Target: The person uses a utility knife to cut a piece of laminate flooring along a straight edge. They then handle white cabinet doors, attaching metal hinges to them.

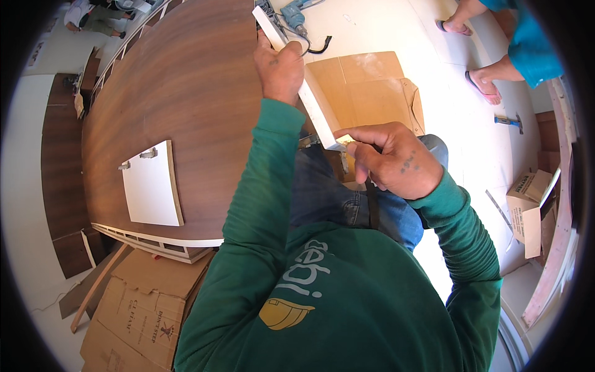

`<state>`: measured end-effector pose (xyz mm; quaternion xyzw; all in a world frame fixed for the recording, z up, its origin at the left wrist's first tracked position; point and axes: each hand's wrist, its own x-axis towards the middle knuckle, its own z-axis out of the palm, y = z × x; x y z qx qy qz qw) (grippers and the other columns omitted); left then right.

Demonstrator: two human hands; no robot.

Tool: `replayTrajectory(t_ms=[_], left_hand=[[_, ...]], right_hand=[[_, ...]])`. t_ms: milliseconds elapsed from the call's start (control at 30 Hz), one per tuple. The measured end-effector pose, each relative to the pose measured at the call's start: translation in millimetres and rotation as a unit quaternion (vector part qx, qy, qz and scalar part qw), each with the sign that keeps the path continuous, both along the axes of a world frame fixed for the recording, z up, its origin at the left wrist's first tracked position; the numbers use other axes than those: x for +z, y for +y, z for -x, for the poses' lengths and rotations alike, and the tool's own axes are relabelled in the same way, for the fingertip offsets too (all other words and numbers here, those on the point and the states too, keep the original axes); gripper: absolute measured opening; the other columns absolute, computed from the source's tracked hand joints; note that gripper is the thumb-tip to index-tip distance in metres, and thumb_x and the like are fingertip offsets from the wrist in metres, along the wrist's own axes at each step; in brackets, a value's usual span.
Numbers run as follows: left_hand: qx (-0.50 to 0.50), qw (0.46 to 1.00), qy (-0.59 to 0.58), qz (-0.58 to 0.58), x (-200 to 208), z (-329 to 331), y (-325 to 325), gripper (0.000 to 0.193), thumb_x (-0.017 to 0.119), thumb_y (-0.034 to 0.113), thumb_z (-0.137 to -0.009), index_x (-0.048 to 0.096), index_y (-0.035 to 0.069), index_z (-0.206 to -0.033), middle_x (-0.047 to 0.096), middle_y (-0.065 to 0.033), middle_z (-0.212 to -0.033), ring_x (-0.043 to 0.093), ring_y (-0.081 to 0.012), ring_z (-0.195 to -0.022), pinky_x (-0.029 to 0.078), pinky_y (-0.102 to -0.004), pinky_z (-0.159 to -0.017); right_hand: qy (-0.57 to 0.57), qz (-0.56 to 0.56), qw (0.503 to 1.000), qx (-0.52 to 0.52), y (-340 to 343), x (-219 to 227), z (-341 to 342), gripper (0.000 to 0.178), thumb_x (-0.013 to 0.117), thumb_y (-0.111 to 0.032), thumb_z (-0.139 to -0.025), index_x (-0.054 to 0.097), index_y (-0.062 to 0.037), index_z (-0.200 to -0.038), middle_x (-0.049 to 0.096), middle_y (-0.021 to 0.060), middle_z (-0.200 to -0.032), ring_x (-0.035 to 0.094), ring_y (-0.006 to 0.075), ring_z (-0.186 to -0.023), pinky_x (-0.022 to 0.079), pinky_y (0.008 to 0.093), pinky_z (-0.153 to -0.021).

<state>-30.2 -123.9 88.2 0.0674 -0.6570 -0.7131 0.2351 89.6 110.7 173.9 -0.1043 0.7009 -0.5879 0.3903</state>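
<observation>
A long, narrow white board (319, 118) slants across the space in front of me, beside a large brown wood-grain panel (186, 93). My left hand (280, 71) is closed around its far part. At the near end, my right hand (403, 160) pinches with thumb and forefinger at a small yellow piece (346, 140) against the board's end. The fingers partly cover that piece, so its kind is unclear. On the brown panel to my left lies a white cabinet door (152, 189) with two metal hinges (149, 153) along its far side.
Flattened cardboard (372, 87) lies on the floor ahead, with a blue-green power drill (294, 15) beyond it. To the right are a blue-handled hammer (509, 121), an open carton (527, 214) and another person's sandalled feet (486, 90). More cardboard (136, 304) lies at lower left.
</observation>
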Motion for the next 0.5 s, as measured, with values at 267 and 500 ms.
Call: replayTrajectory(t_ms=[267, 500], left_hand=[[0.001, 1.0, 0.003, -0.004, 0.9, -0.9, 2.0, 0.039, 0.064, 0.002, -0.082, 0.067, -0.007, -0.12, 0.072, -0.0094, -0.103, 0.067, -0.0188, -0.089, 0.055, -0.0314, -0.081], [-0.009, 1.0, -0.017, 0.008, 3.4, -2.6, 0.5, 0.045, 0.061, -0.003, -0.084, 0.063, -0.008, -0.129, 0.074, -0.0124, -0.111, 0.07, -0.0213, -0.097, 0.055, -0.0336, -0.09]], right_hand=[[0.041, -0.004, 0.999, 0.013, 1.5, -2.8, 1.5, 0.036, 0.05, -0.012, -0.109, 0.073, -0.0019, -0.135, 0.064, 0.0032, -0.068, 0.059, 0.0096, -0.058, 0.051, 0.0272, -0.057], [0.113, 0.012, 0.993, 0.016, 0.9, -10.8, -2.6, 0.035, 0.052, -0.012, -0.109, 0.073, -0.0016, -0.134, 0.064, 0.003, -0.068, 0.06, 0.0102, -0.058, 0.051, 0.0277, -0.058]])
